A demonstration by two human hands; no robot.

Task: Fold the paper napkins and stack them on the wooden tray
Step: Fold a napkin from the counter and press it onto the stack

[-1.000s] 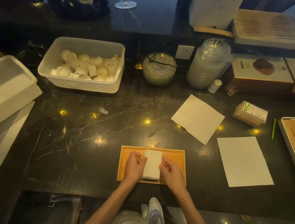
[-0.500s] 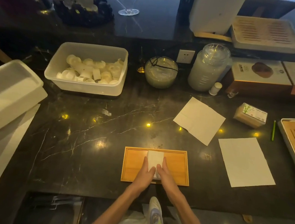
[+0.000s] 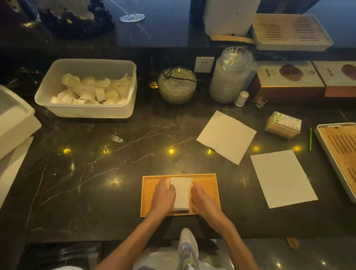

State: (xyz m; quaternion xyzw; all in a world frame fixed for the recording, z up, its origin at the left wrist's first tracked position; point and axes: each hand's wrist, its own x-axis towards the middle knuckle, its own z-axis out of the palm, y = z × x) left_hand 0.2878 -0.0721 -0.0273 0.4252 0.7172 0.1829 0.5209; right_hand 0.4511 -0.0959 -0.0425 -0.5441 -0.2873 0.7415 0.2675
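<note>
A small wooden tray (image 3: pixel 208 180) lies at the near edge of the dark marble counter. On it sits a stack of folded white napkins (image 3: pixel 180 192). My left hand (image 3: pixel 164 195) rests against the stack's left side and my right hand (image 3: pixel 202 200) against its right side, fingers flat along the edges. Two unfolded napkins lie to the right: a square napkin (image 3: pixel 226 137) further back and a larger sheet (image 3: pixel 283 178) nearer the right.
A slatted tea tray (image 3: pixel 349 158) sits at the right edge, with a green pen (image 3: pixel 310 139) and a small tissue pack (image 3: pixel 283 124) beside it. A plastic tub (image 3: pixel 86 88), glass bowl (image 3: pixel 176 85) and jar (image 3: pixel 231 75) stand behind. White lids (image 3: pixel 1 123) lie left.
Both hands lay on top of the stack, pressing it down, half a second ago; now they have parted to its left and right sides.
</note>
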